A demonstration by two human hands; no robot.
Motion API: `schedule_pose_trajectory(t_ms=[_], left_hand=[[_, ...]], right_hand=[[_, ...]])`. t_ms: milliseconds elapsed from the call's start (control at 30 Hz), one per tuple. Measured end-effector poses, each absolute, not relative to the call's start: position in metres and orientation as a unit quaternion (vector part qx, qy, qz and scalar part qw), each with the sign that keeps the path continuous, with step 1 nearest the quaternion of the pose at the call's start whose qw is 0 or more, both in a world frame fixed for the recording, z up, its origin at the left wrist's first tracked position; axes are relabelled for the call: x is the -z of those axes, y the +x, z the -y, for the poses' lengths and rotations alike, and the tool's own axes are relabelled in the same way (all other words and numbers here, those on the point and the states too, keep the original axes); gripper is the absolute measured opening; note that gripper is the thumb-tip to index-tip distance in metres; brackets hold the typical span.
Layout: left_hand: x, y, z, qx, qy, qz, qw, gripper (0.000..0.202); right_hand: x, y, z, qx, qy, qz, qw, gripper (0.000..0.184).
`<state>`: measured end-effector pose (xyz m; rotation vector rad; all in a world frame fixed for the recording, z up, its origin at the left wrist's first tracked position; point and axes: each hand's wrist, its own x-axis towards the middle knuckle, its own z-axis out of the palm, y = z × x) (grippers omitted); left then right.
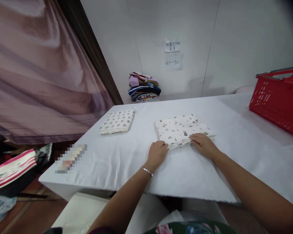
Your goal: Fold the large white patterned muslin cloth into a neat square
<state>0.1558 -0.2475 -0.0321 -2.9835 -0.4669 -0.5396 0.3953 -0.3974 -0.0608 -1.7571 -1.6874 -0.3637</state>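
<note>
A folded white cloth with small grey and dark prints lies on the white-covered table in front of me. My left hand, a bracelet on its wrist, is closed at the cloth's near left corner. Along the near edge, toward the right, my right hand pinches the stacked layers, fingers on top. The thumbs are mostly hidden. Farther left lies a second folded white cloth with rows of grey prints, apart from both hands.
A red plastic basket stands at the table's right end. Several folded fabrics are stacked at the back by the wall. A blurred-out flat item lies near the left edge of the table. Pink curtain hangs at left.
</note>
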Motion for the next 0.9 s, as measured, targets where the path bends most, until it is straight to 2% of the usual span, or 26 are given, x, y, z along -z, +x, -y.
schedule_pose_trajectory(t_ms=[500,900], left_hand=[[0.021,0.166,0.239,0.183,-0.966,0.180,0.027,0.018],[0.032,0.160,0.237,0.166,-0.969,0.184,-0.002,0.020]], right_hand=[[0.061,0.396,0.399,0.129,-0.662,0.663,0.326,0.027],[0.058,0.394,0.401,0.132,-0.660,0.662,0.328,0.028]])
